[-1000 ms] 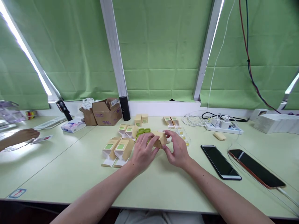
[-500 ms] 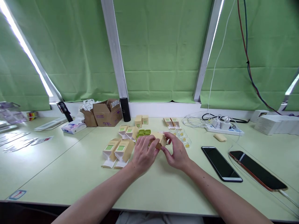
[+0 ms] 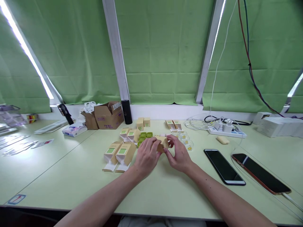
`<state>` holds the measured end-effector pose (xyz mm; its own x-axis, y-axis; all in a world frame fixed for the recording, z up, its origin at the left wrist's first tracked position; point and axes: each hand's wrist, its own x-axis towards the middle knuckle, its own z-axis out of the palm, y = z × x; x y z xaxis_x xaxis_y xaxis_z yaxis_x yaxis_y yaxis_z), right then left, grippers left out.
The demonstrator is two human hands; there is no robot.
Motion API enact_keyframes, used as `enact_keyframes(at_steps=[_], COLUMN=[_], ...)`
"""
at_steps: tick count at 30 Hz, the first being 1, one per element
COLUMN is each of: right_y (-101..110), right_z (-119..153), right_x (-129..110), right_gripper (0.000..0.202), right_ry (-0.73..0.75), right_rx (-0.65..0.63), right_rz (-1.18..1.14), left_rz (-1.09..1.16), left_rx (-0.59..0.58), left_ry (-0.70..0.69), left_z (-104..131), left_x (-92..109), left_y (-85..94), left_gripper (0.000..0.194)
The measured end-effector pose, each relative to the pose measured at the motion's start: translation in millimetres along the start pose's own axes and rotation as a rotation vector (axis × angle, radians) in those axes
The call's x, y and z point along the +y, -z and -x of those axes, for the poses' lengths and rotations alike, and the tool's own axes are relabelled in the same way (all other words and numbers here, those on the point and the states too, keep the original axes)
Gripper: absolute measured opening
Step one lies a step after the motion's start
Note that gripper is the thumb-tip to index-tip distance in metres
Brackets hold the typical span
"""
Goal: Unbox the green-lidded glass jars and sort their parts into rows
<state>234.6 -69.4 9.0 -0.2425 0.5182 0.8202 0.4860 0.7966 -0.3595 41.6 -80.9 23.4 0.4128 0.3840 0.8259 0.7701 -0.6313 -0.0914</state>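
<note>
Between my hands is a small tan cardboard box (image 3: 163, 142). My left hand (image 3: 148, 154) wraps over its left side, fingers on top. With thumb and fingertips, my right hand (image 3: 176, 153) pinches the box's right end. To the left lie tan boxes with green labels and open white-lined flaps, such as the front box (image 3: 126, 152) and the one beside it (image 3: 113, 150). Small green containers (image 3: 144, 136) sit just behind my left hand. Clear round plastic cups (image 3: 186, 138) with yellow bits lie behind my right hand.
At the back are two closed tan boxes (image 3: 143, 122), open-flapped boxes (image 3: 174, 125), a black cylinder (image 3: 127, 112) and a brown carton (image 3: 109, 116). To the right lie a phone (image 3: 224, 166), a second phone (image 3: 260, 172) on a cable, and a power strip (image 3: 227, 131).
Both hands stay in nearly the same place on the box. The box appears slightly tilted compared with before; the view has shifted a little.
</note>
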Motion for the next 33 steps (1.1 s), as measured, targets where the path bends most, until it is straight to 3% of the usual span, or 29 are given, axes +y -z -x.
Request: enact_keyframes(at_steps=[17, 22, 26, 33], right_y=[3.6, 4.8, 5.9, 13.5], right_z=[-1.4, -1.6, -4.6, -13.7], right_x=[1.5, 3.5, 4.8, 7.3], right_gripper=[0.037, 0.034, 0.034, 0.037], right_ry=[0.002, -0.071, -0.071, 0.092], right_rx=[0.0, 0.006, 0.104, 0.317], right_rz=[0.012, -0.026, -0.018, 0.047], left_rz=[0.106, 0.181, 0.223, 0.274], left_rx=[-0.059, -0.052, -0.048, -0.061], left_ry=[0.082, 0.137, 0.17, 0.158], left_z=[2.8, 3.4, 4.4, 3.0], left_x=[-3.2, -7.1, -8.3, -7.1], left_y=[-3.1, -4.6, -6.1, -3.9], left_gripper=[0.048, 0.049, 0.051, 0.04])
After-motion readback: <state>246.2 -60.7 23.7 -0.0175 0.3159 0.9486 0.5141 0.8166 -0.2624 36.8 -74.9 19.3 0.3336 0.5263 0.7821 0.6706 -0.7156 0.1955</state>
